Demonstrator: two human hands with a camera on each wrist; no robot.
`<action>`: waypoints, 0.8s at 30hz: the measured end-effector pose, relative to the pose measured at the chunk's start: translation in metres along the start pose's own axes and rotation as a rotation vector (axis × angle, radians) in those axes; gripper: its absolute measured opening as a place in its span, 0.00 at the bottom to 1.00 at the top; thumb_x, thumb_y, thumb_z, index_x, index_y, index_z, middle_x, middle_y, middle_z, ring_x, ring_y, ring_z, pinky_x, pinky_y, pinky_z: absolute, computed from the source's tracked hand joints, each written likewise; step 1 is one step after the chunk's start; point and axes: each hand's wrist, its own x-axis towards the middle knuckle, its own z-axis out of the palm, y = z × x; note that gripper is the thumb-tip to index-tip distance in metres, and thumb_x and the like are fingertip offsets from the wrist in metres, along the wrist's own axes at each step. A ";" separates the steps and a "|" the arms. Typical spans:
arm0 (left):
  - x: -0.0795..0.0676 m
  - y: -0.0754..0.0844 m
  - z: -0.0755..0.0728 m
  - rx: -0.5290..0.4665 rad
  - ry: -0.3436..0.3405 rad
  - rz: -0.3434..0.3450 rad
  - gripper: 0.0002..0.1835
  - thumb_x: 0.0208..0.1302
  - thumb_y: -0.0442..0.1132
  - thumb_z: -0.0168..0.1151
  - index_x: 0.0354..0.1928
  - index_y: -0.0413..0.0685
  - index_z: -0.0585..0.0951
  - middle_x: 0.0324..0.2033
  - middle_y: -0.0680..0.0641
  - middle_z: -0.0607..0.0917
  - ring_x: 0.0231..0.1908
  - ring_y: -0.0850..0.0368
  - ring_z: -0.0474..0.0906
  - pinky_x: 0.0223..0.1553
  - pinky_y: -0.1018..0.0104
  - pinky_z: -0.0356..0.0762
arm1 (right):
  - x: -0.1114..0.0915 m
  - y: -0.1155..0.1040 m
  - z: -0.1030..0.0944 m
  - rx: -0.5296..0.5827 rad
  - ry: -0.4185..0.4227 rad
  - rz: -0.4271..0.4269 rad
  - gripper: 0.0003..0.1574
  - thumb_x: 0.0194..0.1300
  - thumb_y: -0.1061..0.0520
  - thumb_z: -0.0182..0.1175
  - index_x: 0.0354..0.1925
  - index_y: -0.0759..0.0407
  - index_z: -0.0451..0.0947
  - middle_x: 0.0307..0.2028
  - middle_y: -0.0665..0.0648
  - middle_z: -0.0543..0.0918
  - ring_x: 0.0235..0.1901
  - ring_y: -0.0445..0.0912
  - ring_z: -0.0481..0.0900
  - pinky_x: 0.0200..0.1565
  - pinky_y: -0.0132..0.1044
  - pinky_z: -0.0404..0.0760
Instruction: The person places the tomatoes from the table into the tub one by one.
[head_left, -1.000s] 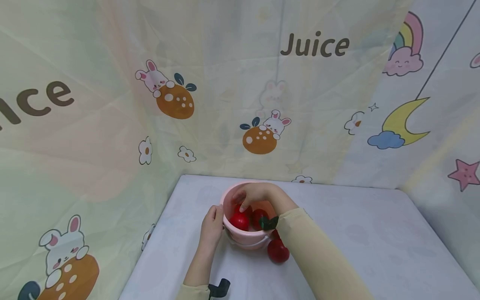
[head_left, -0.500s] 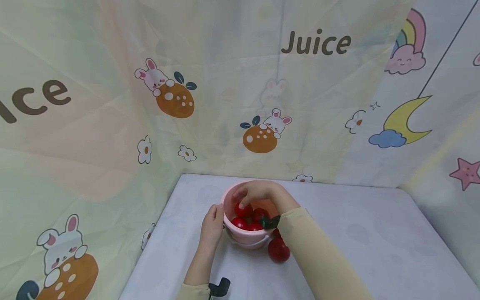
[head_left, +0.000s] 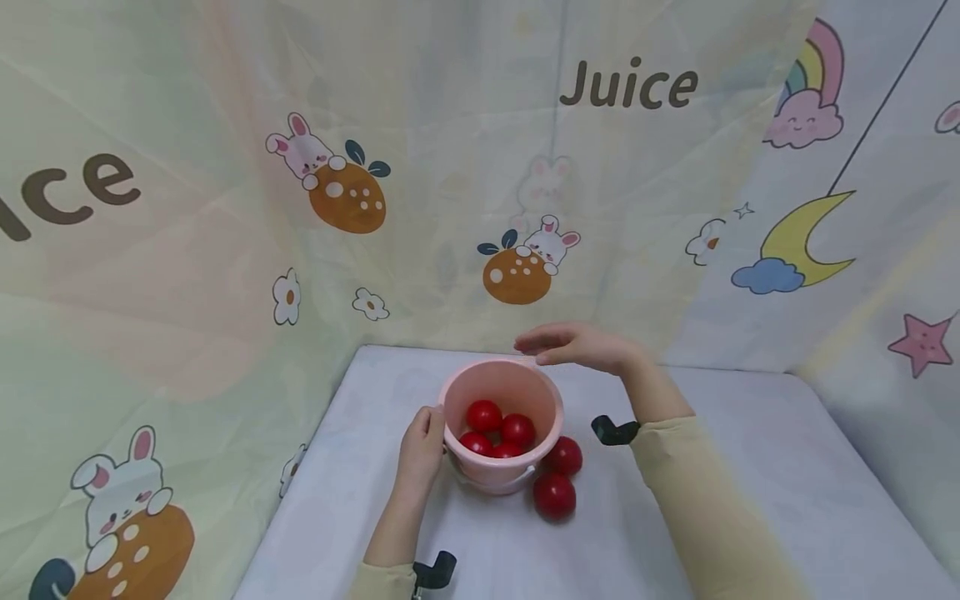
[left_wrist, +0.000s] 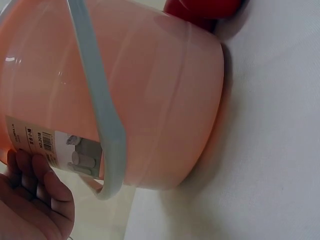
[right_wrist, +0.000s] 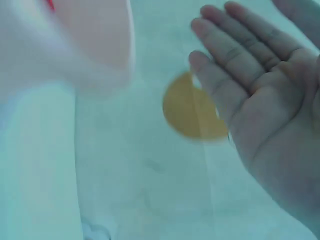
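Note:
A pink bucket (head_left: 491,473) with a pale handle (left_wrist: 102,95) stands on the white table. Several round, glossy red fruit-like balls (head_left: 517,430) lie at the bottom inside it. My left hand (head_left: 422,446) grips the bucket's rim at the left, with its fingers (left_wrist: 40,170) against the outer wall by a printed label (left_wrist: 52,145). Above and behind the rim on the right, my right hand (head_left: 581,346) is empty, its fingers extended and palm showing in the right wrist view. Two more red balls (head_left: 555,497) rest on the table against the bucket's right side.
A fabric backdrop (head_left: 450,167) printed with rabbits and fruit rises behind and to the left of the table (head_left: 712,467). Dark wrist camera mounts (head_left: 615,430) stick out from both wrists.
My right hand has let go of a red ball inside the bucket and moved up and right, out of it. My left hand stays on the rim.

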 end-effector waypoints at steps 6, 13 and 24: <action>-0.003 0.004 0.000 0.002 -0.008 -0.009 0.24 0.64 0.63 0.43 0.37 0.52 0.75 0.29 0.49 0.76 0.32 0.54 0.72 0.32 0.66 0.73 | -0.042 0.037 -0.014 0.058 0.155 -0.026 0.31 0.61 0.45 0.58 0.62 0.43 0.66 0.60 0.46 0.72 0.63 0.49 0.67 0.60 0.50 0.68; -0.003 0.003 -0.001 0.009 0.001 -0.017 0.25 0.63 0.66 0.42 0.38 0.53 0.75 0.30 0.49 0.76 0.31 0.54 0.72 0.32 0.67 0.73 | -0.063 0.096 0.009 0.138 0.236 0.027 0.31 0.60 0.44 0.58 0.61 0.39 0.65 0.62 0.48 0.70 0.63 0.47 0.66 0.61 0.52 0.65; -0.001 0.001 0.002 -0.004 0.008 0.001 0.27 0.61 0.68 0.42 0.37 0.53 0.76 0.29 0.49 0.76 0.30 0.53 0.72 0.30 0.66 0.73 | -0.072 0.158 0.063 0.156 0.193 0.155 0.36 0.57 0.44 0.62 0.63 0.38 0.63 0.63 0.47 0.68 0.65 0.50 0.64 0.57 0.49 0.71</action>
